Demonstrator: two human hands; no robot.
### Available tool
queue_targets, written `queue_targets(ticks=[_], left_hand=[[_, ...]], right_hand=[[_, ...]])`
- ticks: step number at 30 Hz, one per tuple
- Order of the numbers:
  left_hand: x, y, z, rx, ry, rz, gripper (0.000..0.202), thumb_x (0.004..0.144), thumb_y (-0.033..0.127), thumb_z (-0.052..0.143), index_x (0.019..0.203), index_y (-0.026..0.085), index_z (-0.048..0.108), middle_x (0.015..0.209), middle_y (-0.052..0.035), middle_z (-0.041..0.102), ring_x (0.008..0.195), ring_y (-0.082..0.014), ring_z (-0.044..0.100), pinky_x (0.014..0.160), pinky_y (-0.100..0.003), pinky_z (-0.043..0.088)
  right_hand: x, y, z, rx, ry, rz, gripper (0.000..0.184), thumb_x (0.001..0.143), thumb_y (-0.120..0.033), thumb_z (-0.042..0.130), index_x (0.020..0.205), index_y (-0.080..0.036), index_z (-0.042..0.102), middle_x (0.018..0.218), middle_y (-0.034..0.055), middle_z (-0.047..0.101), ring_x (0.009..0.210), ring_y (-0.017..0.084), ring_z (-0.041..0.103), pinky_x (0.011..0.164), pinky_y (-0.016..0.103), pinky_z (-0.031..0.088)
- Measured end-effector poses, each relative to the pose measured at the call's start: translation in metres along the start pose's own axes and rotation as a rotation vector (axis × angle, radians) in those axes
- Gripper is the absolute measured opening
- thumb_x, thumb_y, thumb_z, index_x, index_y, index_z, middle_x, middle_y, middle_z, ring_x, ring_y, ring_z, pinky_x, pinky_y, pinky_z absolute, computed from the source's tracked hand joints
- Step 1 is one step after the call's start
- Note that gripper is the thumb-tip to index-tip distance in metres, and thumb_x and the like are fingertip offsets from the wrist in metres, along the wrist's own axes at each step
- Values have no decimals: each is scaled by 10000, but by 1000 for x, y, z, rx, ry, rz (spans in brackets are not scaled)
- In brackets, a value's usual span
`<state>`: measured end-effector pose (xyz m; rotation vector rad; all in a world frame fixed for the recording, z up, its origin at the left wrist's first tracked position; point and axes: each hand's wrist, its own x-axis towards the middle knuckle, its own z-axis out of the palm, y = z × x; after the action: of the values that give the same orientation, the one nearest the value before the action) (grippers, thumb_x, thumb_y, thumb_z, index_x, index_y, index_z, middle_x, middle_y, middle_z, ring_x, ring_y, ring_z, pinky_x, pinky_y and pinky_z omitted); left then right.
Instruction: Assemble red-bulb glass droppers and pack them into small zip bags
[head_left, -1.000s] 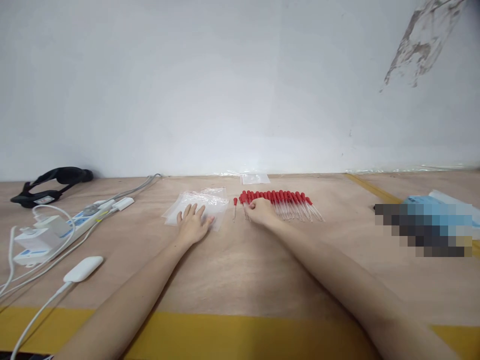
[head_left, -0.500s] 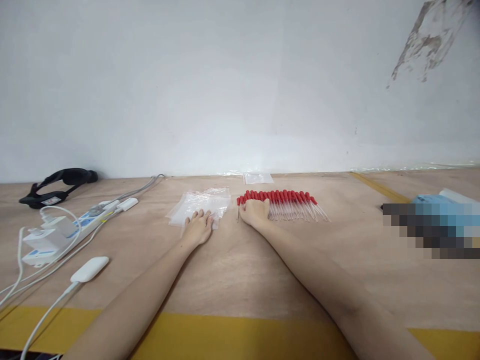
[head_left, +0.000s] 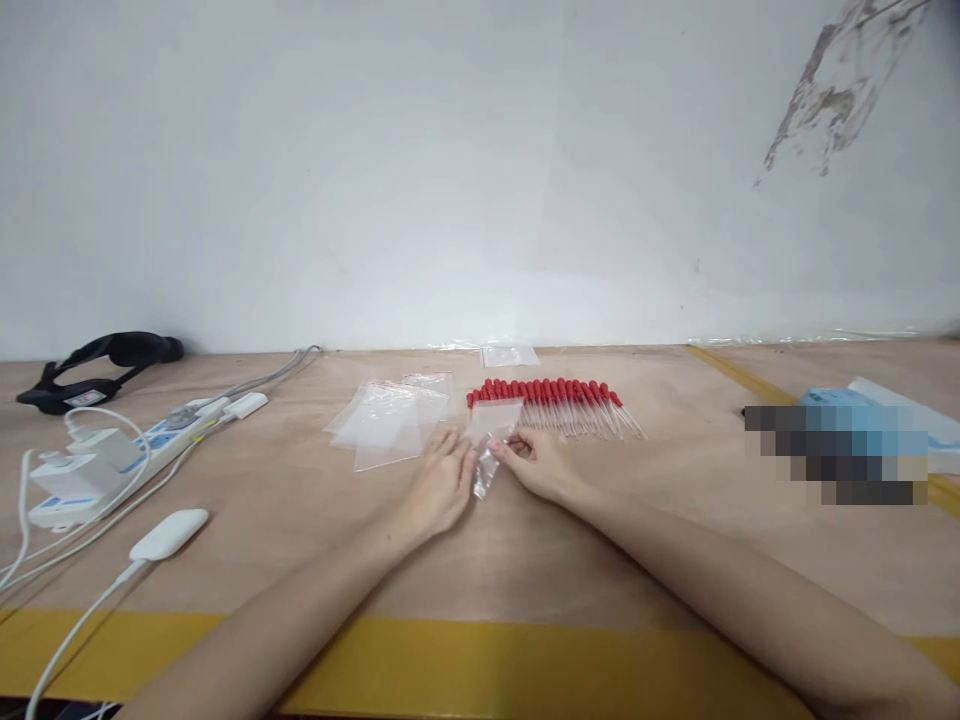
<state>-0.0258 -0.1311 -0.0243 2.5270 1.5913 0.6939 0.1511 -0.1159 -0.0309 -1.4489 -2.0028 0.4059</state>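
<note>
A small clear zip bag is held between my two hands, tilted, with its lower end crumpled. My left hand has its fingers closed at the bag's left edge. On the right side, the thumb and fingers of my right hand pinch the same bag. Just behind lies a row of droppers with red bulbs and thin clear stems, partly covered by the bag and my right hand. Left of them, a loose pile of flat clear zip bags is fanned out on the wooden table.
A white power strip with plugs and cables lies at the left, near a white charging device and a black strapped headset. A flat clear bag lies by the wall. Blue-and-white packaging, partly blurred, is at the right.
My left hand has moved right, off the pile of bags. My right hand has come back from the droppers' left end, and both hands now hold one zip bag between them.
</note>
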Motion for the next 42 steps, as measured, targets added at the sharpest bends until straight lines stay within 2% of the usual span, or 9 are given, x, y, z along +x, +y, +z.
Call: queue_targets(ticks=[3, 8, 10, 12, 15, 19, 26, 31, 42], left_hand=[[-8, 17, 5, -146, -68, 85, 442, 883, 409, 314, 1165, 133, 514, 1279, -142, 452, 1232, -257, 347, 1010, -422, 289], [-3, 9, 2, -231, 40, 165, 341, 870, 354, 379, 1125, 181, 525, 1198, -88, 518, 1121, -215, 460, 962, -373, 359], [1, 2, 2, -239, 42, 211, 316, 843, 325, 440, 1112, 183, 525, 1187, -82, 518, 1090, -207, 482, 939, -352, 383], [3, -3, 3, -245, 5, 262, 306, 813, 299, 490, 1094, 186, 536, 1202, -80, 509, 1086, -202, 487, 930, -337, 394], [1, -5, 5, -256, -33, 276, 294, 806, 284, 500, 1081, 192, 553, 1213, -72, 511, 1089, -194, 493, 930, -327, 399], [-2, -1, 8, -273, -17, 234, 314, 811, 271, 491, 1107, 181, 549, 1183, -77, 546, 1084, -199, 503, 942, -347, 392], [1, -6, 9, -384, -23, 164, 260, 854, 245, 412, 998, 176, 617, 1082, -68, 606, 1024, -192, 539, 922, -361, 406], [1, -12, 3, -410, -154, 311, 250, 838, 241, 459, 1009, 189, 633, 1129, -68, 583, 1048, -181, 533, 911, -325, 422], [1, -12, -12, -319, -334, 546, 246, 876, 232, 385, 972, 164, 600, 1147, -87, 570, 1083, -171, 511, 933, -299, 384]], right_hand=[[0, 11, -10, 193, -91, 58, 243, 829, -305, 437, 919, -168, 617, 848, 48, 657, 750, 152, 581, 677, 277, 412], [21, 42, -58, 289, -735, -22, 205, 776, -224, 496, 939, -164, 605, 756, 0, 637, 615, 110, 557, 555, 218, 415], [28, 47, -73, 171, -838, -117, 234, 748, -252, 546, 962, -178, 606, 737, -13, 627, 595, 102, 542, 540, 208, 401], [29, 44, -77, -34, -690, -180, 244, 712, -254, 592, 944, -180, 613, 724, -4, 619, 602, 112, 533, 548, 215, 391], [13, 27, -63, -241, -213, -236, 165, 751, -249, 550, 876, -167, 620, 824, 55, 621, 751, 161, 548, 665, 262, 399], [-27, 9, -34, -260, -4, -147, 423, 820, -465, 424, 1088, -162, 547, 1032, 115, 587, 952, 230, 520, 803, 352, 385], [-40, 27, -31, -267, -284, -235, 701, 810, -579, 336, 1342, -124, 298, 1359, 127, 339, 1216, 263, 333, 983, 399, 277], [-25, 32, -52, -236, -492, -338, 729, 808, -607, 303, 1374, -155, 222, 1403, 91, 261, 1281, 258, 222, 1047, 408, 174], [-16, 40, -57, -112, -545, -394, 739, 751, -590, 462, 1349, -193, 289, 1382, 55, 312, 1276, 248, 241, 1055, 414, 195]])
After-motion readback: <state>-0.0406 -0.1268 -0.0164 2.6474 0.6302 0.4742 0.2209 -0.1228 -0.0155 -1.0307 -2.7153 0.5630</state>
